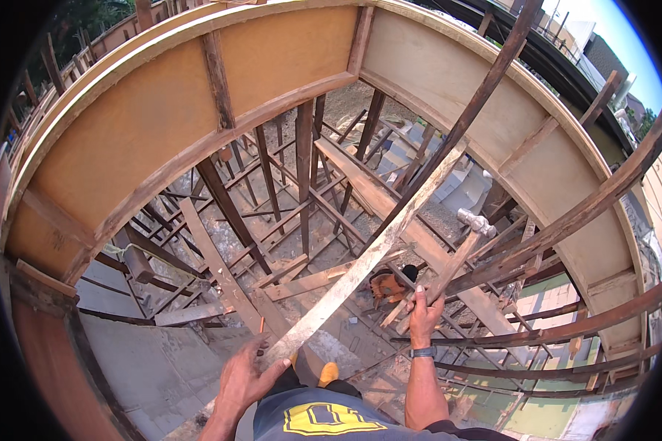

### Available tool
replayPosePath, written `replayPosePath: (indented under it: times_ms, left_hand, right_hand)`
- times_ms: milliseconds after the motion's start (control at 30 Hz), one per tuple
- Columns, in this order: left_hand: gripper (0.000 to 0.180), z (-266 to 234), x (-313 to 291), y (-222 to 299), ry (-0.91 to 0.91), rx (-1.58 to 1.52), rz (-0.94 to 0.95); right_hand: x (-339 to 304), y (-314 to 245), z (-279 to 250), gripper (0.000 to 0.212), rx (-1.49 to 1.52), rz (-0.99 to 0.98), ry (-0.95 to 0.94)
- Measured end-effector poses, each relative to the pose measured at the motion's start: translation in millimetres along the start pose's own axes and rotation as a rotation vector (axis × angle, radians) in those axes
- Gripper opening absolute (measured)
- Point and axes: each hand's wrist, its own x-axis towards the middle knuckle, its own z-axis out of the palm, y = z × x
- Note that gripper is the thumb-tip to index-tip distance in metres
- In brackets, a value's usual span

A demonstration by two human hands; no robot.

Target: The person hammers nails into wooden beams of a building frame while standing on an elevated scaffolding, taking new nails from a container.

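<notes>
My left hand (244, 376) is closed around the lower end of a long, pale, weathered wooden plank (368, 259). The plank slants up and away to the right, and its far end lies near a dark pole by the formwork panel. A thin orange stick (262, 324) shows beside the left fingers; whether they hold it is unclear. My right hand (424, 317), with a watch on its wrist, grips the wooden handle of a hammer (456, 263). The metal hammer head points up and away, to the right of the plank and apart from it.
Plywood formwork panels (287, 62) with timber ribs curve around the far side. Beneath me stand several dark wooden props (304, 176) with cross braces. Long dark poles (566, 202) cross at the right. A person in orange (388, 285) is lower down. My yellow boot (329, 374) rests on a narrow board.
</notes>
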Motion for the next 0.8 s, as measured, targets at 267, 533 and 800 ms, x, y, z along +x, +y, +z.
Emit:
replayPosePath:
  times_ms: [267, 533, 800]
  left_hand:
    - [0.028, 117, -164, -162, 1.189, -0.522, -0.179]
    - [0.091, 90, -98, -194, 1.317, -2.356, 0.0]
    - [0.078, 71, -61, -171, 1.857, -2.565, 0.13]
  right_hand:
    - [5, -65, 26, 0.038, -0.166, -0.011, -0.328]
    - [-94, -132, 109, 0.033, -0.426, -0.5, -1.232]
    - [-356, -199, 198, 0.044, -0.755, -1.649, -2.13]
